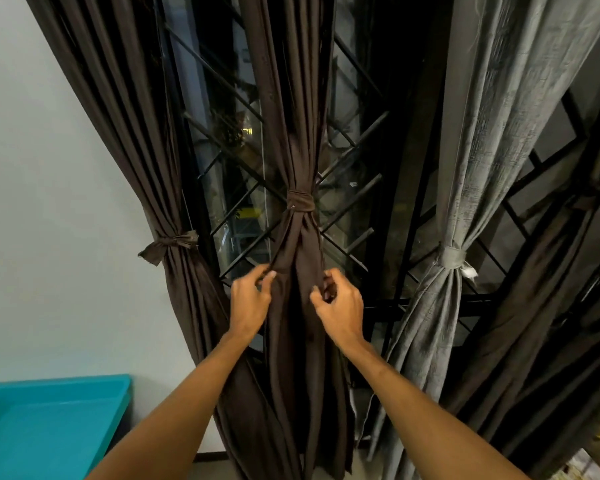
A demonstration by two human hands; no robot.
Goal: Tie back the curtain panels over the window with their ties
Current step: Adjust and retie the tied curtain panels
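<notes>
The middle dark brown fabric curtain panel (302, 323) hangs before the window, bound by its brown cloth tie (300, 202). Below the tie, the left hand (250, 301) pinches the panel's left edge and the right hand (340, 304) curls round a fold on its right. A tied brown side panel (174, 289) and a tied grey textured panel (444, 306) flank it; a black diamond window grille (354, 209) stands behind, and a teal plastic tub (49, 424) sits lower left.

Home room: tied curtains (300, 133), grilled window (222, 133), teal tub (49, 386)
</notes>
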